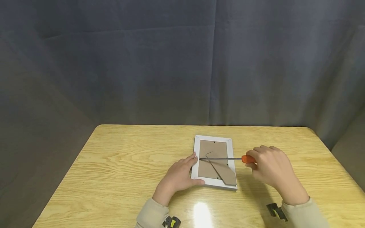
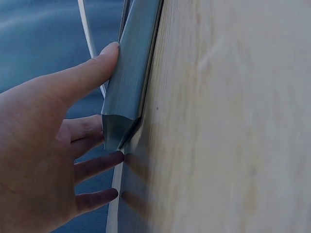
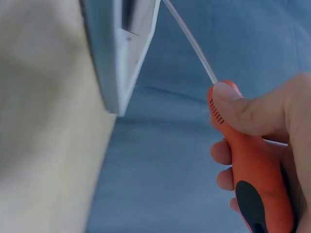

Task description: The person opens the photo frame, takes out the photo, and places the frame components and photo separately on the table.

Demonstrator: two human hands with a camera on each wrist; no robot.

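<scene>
A white picture frame [image 1: 215, 182] lies back up on the table, its brown backing board [image 1: 212, 148] and a brown stand leg [image 1: 228, 177] showing. My left hand [image 1: 179, 175] rests at its near left corner, fingers on the left side and thumb along the near edge. In the left wrist view the fingers are straight and spread. My right hand [image 1: 271, 164] grips the orange handle of a screwdriver [image 3: 257, 165], thumb pressed near its collar. The long metal shaft [image 1: 222, 159] crosses over the backing, its tip at the left inner edge of the frame.
The wood-grain table [image 1: 119, 164] runs out on both sides of the frame. Dark grey curtains [image 1: 171, 79] hang behind and beside it. Small dark tabs [image 1: 217, 178] stand along the backing's edges. Black wrist mounts [image 1: 172, 222] are on both sleeves.
</scene>
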